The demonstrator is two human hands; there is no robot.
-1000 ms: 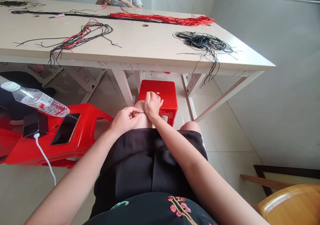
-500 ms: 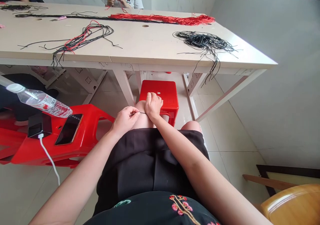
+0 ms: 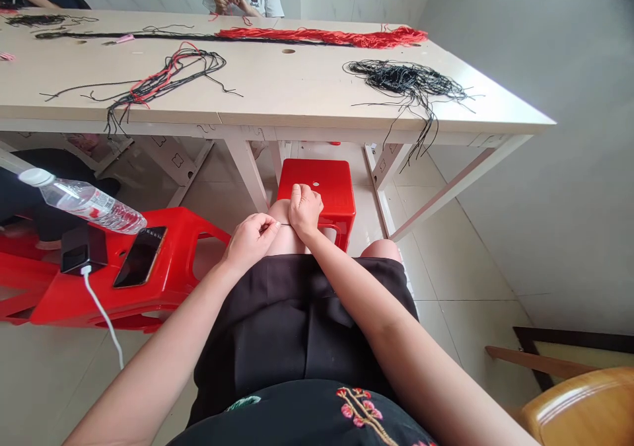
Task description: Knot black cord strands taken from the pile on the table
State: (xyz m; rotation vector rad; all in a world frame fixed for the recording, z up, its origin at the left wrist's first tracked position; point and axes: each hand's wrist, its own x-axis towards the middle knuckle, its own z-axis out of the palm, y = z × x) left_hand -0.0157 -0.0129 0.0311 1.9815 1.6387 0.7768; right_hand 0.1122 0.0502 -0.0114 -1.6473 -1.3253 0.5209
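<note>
Head view: left hand (image 3: pixel 251 241) closed to a pinch, thumb and fingertips gripping a short length of thin black cord (image 3: pixel 278 224) just above the bare knee (image 3: pixel 287 241). Cord runs across to the right hand (image 3: pixel 304 211), which is curled and resting on the knee; cannot tell if it grips the cord. Cord looks light, soft and limp, likely to slip, so best held close to its end between fingertip and thumb. Just ahead of the hands, a red plastic stool (image 3: pixel 317 201). Left of the left hand, a second red stool (image 3: pixel 158 261) carrying a smartphone (image 3: pixel 140 256), a black charger (image 3: pixel 84 249) and a water bottle (image 3: pixel 89 201). Well beyond the hands, a pale table (image 3: pixel 297 89) with a black cord tangle (image 3: pixel 406 79) and a red tassel bundle (image 3: pixel 321 35); a co-worker's hands (image 3: pixel 228 0) at its far side.
</note>
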